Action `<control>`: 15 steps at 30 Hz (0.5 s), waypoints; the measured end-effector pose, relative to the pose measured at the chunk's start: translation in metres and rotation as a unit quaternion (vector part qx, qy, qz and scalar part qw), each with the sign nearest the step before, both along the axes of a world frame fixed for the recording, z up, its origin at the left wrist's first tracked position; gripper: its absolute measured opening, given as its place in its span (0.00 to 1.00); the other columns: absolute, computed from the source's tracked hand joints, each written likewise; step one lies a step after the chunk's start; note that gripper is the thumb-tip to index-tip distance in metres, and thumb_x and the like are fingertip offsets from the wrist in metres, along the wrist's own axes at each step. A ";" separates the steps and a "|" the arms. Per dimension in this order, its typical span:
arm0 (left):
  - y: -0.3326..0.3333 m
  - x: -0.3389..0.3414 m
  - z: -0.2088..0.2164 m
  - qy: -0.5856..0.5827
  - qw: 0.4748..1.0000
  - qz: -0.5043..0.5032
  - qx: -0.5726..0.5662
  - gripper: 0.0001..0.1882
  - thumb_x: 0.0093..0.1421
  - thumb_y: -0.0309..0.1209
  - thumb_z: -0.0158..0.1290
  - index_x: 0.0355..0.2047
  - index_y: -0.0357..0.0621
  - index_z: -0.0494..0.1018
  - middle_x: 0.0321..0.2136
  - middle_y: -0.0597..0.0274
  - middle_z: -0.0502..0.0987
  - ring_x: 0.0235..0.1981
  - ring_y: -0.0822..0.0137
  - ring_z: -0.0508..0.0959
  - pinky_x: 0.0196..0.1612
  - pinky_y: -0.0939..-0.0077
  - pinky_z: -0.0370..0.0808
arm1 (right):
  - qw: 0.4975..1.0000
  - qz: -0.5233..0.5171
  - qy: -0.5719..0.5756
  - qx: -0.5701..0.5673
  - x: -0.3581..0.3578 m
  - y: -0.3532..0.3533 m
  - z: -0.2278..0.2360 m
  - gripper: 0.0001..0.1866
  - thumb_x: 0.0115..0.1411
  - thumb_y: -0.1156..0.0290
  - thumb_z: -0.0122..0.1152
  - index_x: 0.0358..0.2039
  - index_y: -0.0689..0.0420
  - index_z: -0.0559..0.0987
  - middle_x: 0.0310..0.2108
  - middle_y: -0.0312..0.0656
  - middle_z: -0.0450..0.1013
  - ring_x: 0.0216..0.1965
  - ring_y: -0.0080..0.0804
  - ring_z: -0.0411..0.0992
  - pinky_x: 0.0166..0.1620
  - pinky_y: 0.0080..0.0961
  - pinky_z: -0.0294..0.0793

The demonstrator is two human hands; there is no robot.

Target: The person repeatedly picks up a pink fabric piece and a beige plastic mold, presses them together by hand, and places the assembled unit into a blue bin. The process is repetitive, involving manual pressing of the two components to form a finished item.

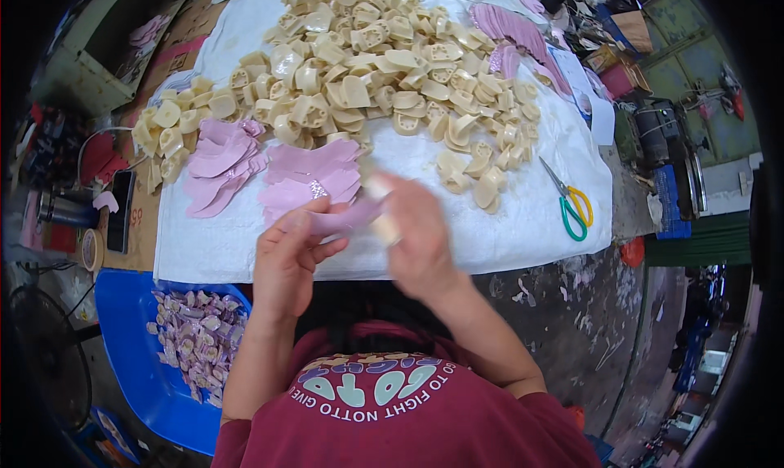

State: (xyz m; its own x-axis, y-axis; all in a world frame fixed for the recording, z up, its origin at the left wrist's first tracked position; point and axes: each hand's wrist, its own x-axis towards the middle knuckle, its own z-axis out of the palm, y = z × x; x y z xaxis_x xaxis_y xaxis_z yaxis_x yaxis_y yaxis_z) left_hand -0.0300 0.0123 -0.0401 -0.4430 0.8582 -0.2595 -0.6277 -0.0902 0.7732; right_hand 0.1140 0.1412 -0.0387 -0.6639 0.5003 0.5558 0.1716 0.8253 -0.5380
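Note:
My left hand (287, 251) pinches one end of a lilac sheet piece (349, 219), which stretches across to the right. My right hand (418, 238), blurred by motion, closes around a beige plastic block (385, 229), seemingly a shoe heel, at the other end of the lilac piece. How far the lilac piece wraps the block cannot be made out. Just beyond my hands lies a stack of lilac pieces (306, 170), with a second stack (220, 162) to its left. A big heap of beige heel-shaped blocks (351, 92) covers the far part of the white cloth (523, 231).
Scissors (572, 202) with green and yellow handles lie at the right. A blue tub (135, 362) with many lilac-covered blocks (200, 337) stands below the table's left edge. At the left are a phone (121, 211) and a tape roll (91, 249). Folded lilac material (518, 31) lies far right.

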 end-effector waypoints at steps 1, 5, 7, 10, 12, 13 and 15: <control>0.000 -0.004 -0.001 -0.017 1.000 0.010 -0.004 0.21 0.66 0.38 0.46 0.51 0.32 0.69 0.48 0.49 0.74 0.48 0.61 0.77 0.46 0.67 0.78 | 0.998 -0.058 0.013 -0.001 0.009 0.018 -0.007 0.19 0.48 0.76 0.57 0.44 0.63 0.73 0.47 0.50 0.70 0.50 0.47 0.67 0.51 0.48 0.61; 0.006 -0.005 0.006 -0.053 0.997 0.047 0.032 0.20 0.66 0.34 0.45 0.52 0.31 0.67 0.50 0.42 0.72 0.51 0.56 0.74 0.49 0.63 0.77 | 0.955 -0.204 -0.196 0.092 0.044 0.059 -0.010 0.18 0.43 0.77 0.58 0.39 0.62 0.75 0.43 0.47 0.71 0.49 0.45 0.66 0.52 0.48 0.59; 0.015 -0.002 0.009 -0.122 0.988 0.055 0.074 0.20 0.66 0.33 0.44 0.51 0.29 0.67 0.51 0.40 0.71 0.53 0.55 0.73 0.52 0.62 0.76 | 0.955 -0.174 -0.214 0.108 0.050 0.054 -0.023 0.18 0.41 0.78 0.59 0.37 0.62 0.75 0.42 0.45 0.71 0.48 0.44 0.66 0.52 0.48 0.59; 0.022 -0.001 0.012 -0.158 0.982 0.058 0.090 0.20 0.65 0.32 0.44 0.51 0.27 0.67 0.52 0.39 0.69 0.56 0.53 0.70 0.56 0.62 0.73 | 0.970 -0.131 -0.165 0.123 0.053 0.028 -0.034 0.15 0.41 0.80 0.58 0.34 0.63 0.76 0.41 0.45 0.70 0.45 0.44 0.67 0.51 0.46 0.63; 0.022 0.001 0.010 -0.146 0.985 0.056 0.070 0.19 0.65 0.32 0.44 0.50 0.27 0.67 0.52 0.39 0.69 0.56 0.52 0.70 0.57 0.62 0.72 | 0.976 -0.149 -0.159 0.025 0.060 0.044 -0.031 0.16 0.42 0.82 0.56 0.35 0.62 0.75 0.43 0.47 0.70 0.47 0.47 0.68 0.51 0.44 0.66; 0.022 0.003 0.007 -0.132 0.988 0.054 0.052 0.19 0.65 0.32 0.44 0.50 0.27 0.67 0.52 0.40 0.69 0.56 0.52 0.70 0.57 0.62 0.72 | 0.975 -0.159 -0.155 -0.024 0.061 0.051 -0.029 0.17 0.42 0.83 0.55 0.36 0.62 0.75 0.44 0.47 0.70 0.47 0.48 0.68 0.50 0.43 0.67; 0.020 0.007 0.004 -0.121 0.991 0.052 0.034 0.19 0.65 0.32 0.44 0.50 0.27 0.67 0.51 0.40 0.70 0.56 0.52 0.70 0.57 0.63 0.72 | 0.974 -0.135 -0.182 0.005 0.053 0.056 -0.021 0.17 0.43 0.83 0.55 0.38 0.62 0.75 0.43 0.48 0.70 0.45 0.50 0.69 0.48 0.41 0.69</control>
